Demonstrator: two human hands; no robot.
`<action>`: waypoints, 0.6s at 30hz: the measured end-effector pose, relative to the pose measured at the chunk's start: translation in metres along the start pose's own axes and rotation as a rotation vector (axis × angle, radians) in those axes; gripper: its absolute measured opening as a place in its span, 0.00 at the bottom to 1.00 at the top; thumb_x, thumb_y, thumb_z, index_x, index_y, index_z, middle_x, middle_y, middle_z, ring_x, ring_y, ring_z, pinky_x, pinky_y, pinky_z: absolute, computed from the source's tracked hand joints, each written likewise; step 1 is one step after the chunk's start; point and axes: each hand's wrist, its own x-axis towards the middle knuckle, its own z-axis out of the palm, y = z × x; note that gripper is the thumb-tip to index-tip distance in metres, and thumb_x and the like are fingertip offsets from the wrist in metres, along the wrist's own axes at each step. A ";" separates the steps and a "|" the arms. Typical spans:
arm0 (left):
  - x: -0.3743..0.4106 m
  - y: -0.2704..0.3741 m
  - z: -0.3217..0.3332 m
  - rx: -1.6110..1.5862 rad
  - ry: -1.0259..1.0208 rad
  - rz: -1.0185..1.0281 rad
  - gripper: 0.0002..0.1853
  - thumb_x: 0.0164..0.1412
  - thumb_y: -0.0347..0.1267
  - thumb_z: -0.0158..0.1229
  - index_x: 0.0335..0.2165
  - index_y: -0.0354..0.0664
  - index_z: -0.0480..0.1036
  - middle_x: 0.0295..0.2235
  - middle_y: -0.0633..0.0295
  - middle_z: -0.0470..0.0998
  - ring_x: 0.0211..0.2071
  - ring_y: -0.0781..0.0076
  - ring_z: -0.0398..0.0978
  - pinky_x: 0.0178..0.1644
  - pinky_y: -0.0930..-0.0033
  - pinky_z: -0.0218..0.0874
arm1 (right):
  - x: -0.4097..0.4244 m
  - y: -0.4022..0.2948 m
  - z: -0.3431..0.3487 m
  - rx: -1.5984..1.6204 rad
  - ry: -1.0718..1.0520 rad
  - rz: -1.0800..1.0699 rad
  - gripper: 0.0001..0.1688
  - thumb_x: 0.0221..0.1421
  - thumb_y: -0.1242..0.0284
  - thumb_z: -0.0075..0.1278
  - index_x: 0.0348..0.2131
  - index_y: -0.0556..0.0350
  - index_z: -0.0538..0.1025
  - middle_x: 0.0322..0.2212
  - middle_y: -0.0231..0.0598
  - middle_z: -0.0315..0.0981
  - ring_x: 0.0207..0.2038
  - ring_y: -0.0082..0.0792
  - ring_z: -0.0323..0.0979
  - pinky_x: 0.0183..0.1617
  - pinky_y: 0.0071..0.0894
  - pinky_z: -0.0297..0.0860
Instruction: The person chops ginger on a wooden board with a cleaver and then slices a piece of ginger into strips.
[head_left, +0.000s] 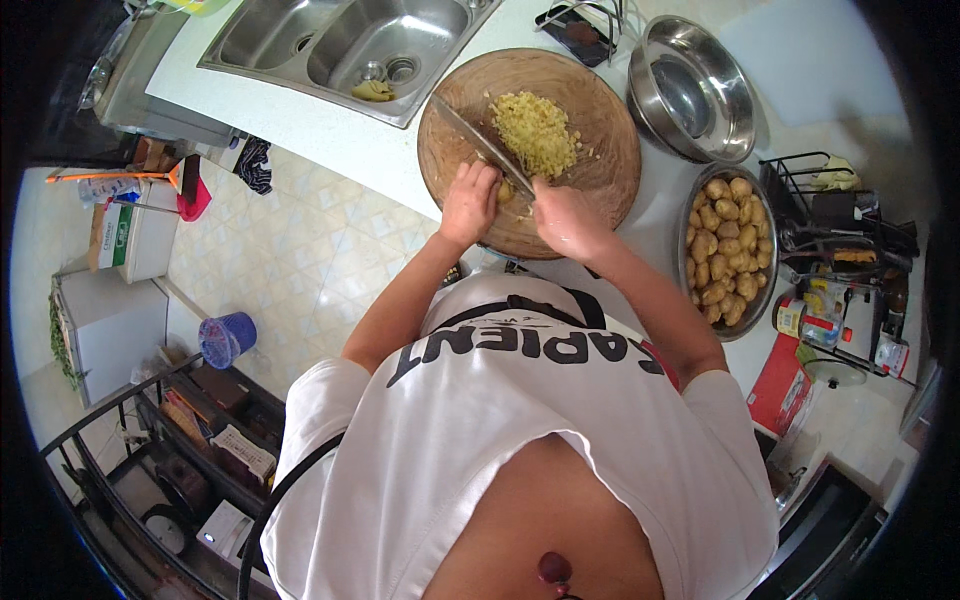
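Note:
A round wooden chopping board (611, 161) lies on the counter in front of me. My right hand (568, 219) grips a kitchen knife (484, 144) near the handle, its blade slanting up and left across the board. Curled fingers of my left hand (470, 201) press a pale yellow piece of food (505, 193) on the board, just below the blade; the hand partly covers it. Beyond the knife sits a heap of finely chopped yellow bits (534, 133). What food this is, I cannot tell for certain.
Right of the board are a stainless steel bowl (724, 90) and a metal basin (684, 255) full of potatoes (726, 247). A double steel sink (326, 71) is at the upper left, with a yellowish scrap (373, 91) in it. A phone (576, 36) leans against a wire rack.

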 end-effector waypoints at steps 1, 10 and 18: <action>0.000 -0.001 0.001 -0.010 0.008 0.006 0.05 0.51 0.24 0.53 0.30 0.38 0.68 0.28 0.53 0.67 0.32 0.51 0.64 0.36 0.55 0.59 | 0.001 0.000 -0.001 -0.014 0.019 -0.023 0.13 0.50 0.75 0.44 0.36 0.65 0.68 0.22 0.60 0.72 0.29 0.58 0.72 0.35 0.55 0.67; -0.003 -0.006 0.004 -0.015 0.020 0.016 0.05 0.51 0.23 0.53 0.30 0.37 0.67 0.28 0.52 0.66 0.32 0.50 0.64 0.36 0.56 0.59 | -0.003 -0.007 -0.004 -0.042 0.027 -0.036 0.08 0.48 0.75 0.45 0.30 0.62 0.68 0.21 0.57 0.73 0.29 0.58 0.73 0.35 0.55 0.68; -0.004 -0.004 0.003 -0.033 0.024 -0.001 0.05 0.51 0.23 0.53 0.30 0.37 0.67 0.28 0.52 0.67 0.32 0.49 0.64 0.36 0.55 0.59 | -0.004 -0.008 -0.005 -0.043 -0.013 -0.008 0.07 0.49 0.75 0.44 0.29 0.62 0.68 0.22 0.58 0.73 0.29 0.58 0.73 0.35 0.55 0.67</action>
